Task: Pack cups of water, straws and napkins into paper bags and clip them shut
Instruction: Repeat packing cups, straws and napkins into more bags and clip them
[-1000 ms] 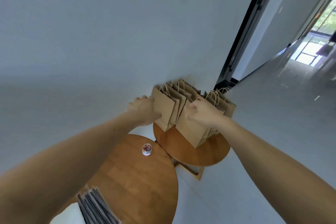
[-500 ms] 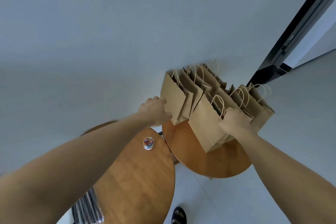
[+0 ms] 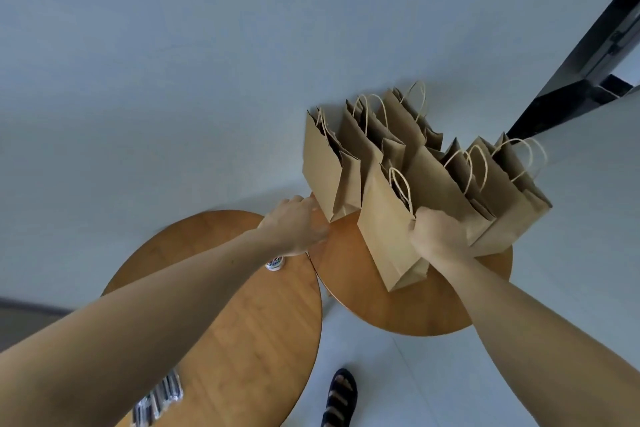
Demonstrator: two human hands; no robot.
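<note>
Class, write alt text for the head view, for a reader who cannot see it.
A person's right hand grips the top of the front paper bag among brown bags on a round wooden table; the left hand is at the base of a neighbouring bag.

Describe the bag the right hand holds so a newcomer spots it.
Look at the round wooden table crowded with brown paper bags. The front bag stands ahead of the others, nearest the viewer; it alone is gripped at its top by the right hand.

left hand [image 3: 298, 225] lowered, from leftmost bag [image 3: 323, 163] side to its base
</note>
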